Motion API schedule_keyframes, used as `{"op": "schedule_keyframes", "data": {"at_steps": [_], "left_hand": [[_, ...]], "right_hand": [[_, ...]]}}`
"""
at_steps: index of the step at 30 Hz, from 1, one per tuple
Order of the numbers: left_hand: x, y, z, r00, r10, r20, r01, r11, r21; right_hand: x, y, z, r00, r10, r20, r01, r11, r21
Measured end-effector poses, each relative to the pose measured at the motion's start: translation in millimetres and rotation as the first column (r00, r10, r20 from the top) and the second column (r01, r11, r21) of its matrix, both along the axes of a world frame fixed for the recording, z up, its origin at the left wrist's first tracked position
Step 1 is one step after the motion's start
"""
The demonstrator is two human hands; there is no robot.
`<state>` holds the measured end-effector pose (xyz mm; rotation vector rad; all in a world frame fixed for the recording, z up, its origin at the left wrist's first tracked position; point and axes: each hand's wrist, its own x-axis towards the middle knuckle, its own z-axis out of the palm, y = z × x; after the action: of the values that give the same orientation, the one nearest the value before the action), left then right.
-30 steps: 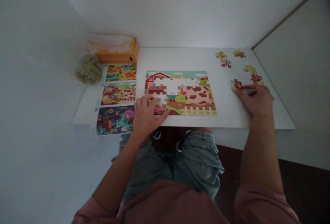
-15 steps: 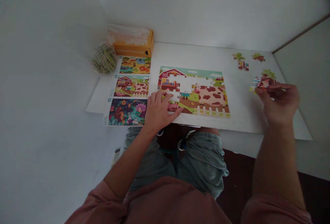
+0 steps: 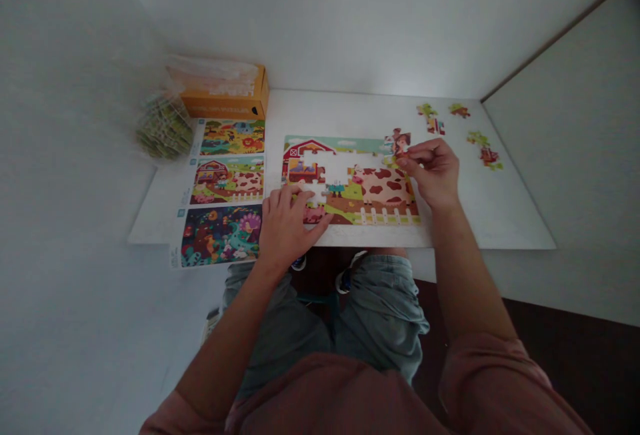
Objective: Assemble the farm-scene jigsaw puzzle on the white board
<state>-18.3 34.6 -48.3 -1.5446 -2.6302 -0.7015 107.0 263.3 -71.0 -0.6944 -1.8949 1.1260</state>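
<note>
In my right grip (image 3: 433,173), I am pinching a puzzle piece (image 3: 401,144), possibly several, at the upper right of the farm puzzle (image 3: 387,186); my left grip (image 3: 285,229), spread, is touching its lower left. Pinching only the edge is, I judge, keeping the picture readable.

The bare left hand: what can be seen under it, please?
Beside the bare left hand, a printed pink pig and a white gap show in the colourful rectangular farm jigsaw. The jigsaw's lower-left corner is covered, so its picture there cannot be seen.
</note>
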Motion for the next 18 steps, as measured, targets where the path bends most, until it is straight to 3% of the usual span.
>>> {"op": "schedule_keyframes", "data": {"at_steps": [8, 18], "left_hand": [[1.8, 5.8, 2.2, 1.0, -0.004, -0.02, 0.003, 0.998, -0.068], [5.7, 8.9, 4.1, 1.0, -0.013, -0.024, 0.011, 0.998, -0.066]], "right_hand": [[8.4, 4.1, -2.6, 1.0, 0.025, 0.014, -0.025, 1.0, 0.004], [11.5, 5.7, -2.9, 0.995, 0.093, 0.026, -0.093, 0.996, -0.001]]}}
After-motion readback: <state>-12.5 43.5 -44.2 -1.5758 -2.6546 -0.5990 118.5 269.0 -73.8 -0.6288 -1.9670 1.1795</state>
